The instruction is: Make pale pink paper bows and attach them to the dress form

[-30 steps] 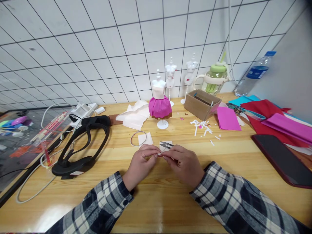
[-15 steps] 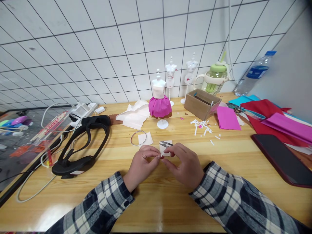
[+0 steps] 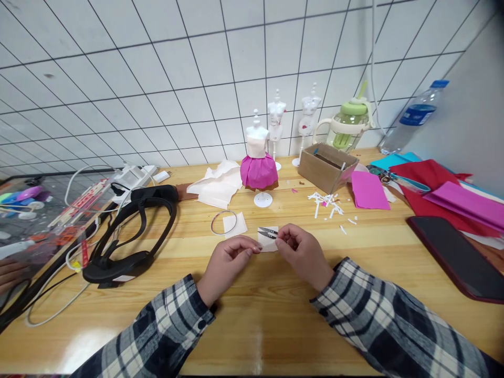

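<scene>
My left hand [image 3: 230, 265] is closed in a loose pinch, its fingertips near the lower left corner of a small pale square [image 3: 270, 245]. Whatever is between those fingertips is too small to name. Over the square's right edge, my right hand [image 3: 303, 257] has thumb and fingers pressed together, their contents hidden. Small dark thread snips [image 3: 268, 232] lie over the square with blades apart, their right end meeting my right fingertips; I cannot tell whether they are touched. Behind stands a white mini dress form [image 3: 256, 134] wearing a pale top and a magenta skirt [image 3: 259, 172].
Left are a thin hoop [image 3: 212, 223], pale cloth [image 3: 220, 184] and a black headset [image 3: 118, 268]. Right are white scraps [image 3: 326, 202], a cardboard box [image 3: 323, 176], magenta sheets [image 3: 370, 190] and a phone [image 3: 457, 257]. Another hand [image 3: 13, 273] shows at the left edge.
My hands, whose fingertips nearly met over the square, have drawn apart, the right one moving rightward. More of the snips shows. Another hand has appeared at the far left.
</scene>
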`<state>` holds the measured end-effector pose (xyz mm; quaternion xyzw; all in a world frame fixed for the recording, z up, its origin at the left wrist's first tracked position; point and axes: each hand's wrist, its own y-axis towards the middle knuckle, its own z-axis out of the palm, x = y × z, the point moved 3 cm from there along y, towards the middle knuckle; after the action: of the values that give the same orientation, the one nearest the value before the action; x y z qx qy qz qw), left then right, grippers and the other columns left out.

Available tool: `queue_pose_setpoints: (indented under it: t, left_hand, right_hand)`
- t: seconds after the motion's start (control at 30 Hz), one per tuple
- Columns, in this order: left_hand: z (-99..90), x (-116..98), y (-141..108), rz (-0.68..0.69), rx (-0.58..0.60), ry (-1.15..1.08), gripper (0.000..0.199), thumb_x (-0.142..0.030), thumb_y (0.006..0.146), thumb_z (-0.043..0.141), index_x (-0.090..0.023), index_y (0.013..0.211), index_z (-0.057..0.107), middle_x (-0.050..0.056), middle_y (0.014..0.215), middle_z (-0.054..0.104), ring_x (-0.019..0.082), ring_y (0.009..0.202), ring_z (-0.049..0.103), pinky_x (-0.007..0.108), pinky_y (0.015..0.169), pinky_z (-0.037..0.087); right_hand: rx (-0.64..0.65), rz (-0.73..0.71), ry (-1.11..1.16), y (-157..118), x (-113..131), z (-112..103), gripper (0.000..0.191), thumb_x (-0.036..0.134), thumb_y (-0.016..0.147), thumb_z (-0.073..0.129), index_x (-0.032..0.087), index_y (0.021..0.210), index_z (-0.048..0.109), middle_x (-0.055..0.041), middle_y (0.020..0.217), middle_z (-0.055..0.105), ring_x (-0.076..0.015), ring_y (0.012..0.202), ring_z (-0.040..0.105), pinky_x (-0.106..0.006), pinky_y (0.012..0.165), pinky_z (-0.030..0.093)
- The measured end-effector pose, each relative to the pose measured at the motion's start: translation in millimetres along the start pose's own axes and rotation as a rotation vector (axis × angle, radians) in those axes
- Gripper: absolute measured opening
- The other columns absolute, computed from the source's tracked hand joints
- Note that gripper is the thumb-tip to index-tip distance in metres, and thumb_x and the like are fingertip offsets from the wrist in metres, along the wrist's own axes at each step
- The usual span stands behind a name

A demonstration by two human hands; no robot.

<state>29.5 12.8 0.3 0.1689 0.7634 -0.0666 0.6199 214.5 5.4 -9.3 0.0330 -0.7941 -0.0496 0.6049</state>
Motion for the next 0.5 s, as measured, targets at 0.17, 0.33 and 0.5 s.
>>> queue_pose_setpoints:
  t: [0.17, 0.33, 0.5]
  left_hand:
    - [-2.6, 10, 0, -0.137, -0.013, -0.297, 0.017, -0.027, 0.081, 0.065, -0.017, 0.069, 0.067, 0.009, 0.099, 0.074, 0.022, 0.097, 0.066, 0.037, 0.093, 0.047]
    - [-2.1, 10, 0, -0.232, -0.023, -0.54, 0.009, -0.022, 0.078, 0.066, -0.016, 0.071, 0.068, 0.01, 0.098, 0.075, 0.022, 0.095, 0.068, 0.032, 0.085, 0.05]
    - [-3.7, 13, 0, -0.308, 0.029, -0.689, 0.01, -0.021, 0.079, 0.067, -0.013, 0.073, 0.066, 0.012, 0.093, 0.077, 0.019, 0.083, 0.072, 0.025, 0.07, 0.053]
  right_hand:
    - [-0.014, 0.043, -0.021, 7, -9, -5, 0.007, 0.026, 0.074, 0.057, 0.02, 0.072, 0.056, 0.0046, 0.057, 0.05, -0.0099, 0.05, 0.044, -0.021, 0.046, 0.036]
    - [-0.042, 0.09, -0.057, 14, -16, -13, 0.009, 0.029, 0.073, 0.058, 0.02, 0.071, 0.057, 0.0039, 0.058, 0.051, -0.0102, 0.05, 0.043, -0.022, 0.046, 0.034]
    - [-0.073, 0.088, -0.152, 23, -23, -24, 0.014, 0.032, 0.075, 0.057, 0.019, 0.072, 0.059, 0.0031, 0.059, 0.053, -0.011, 0.051, 0.046, -0.023, 0.049, 0.037]
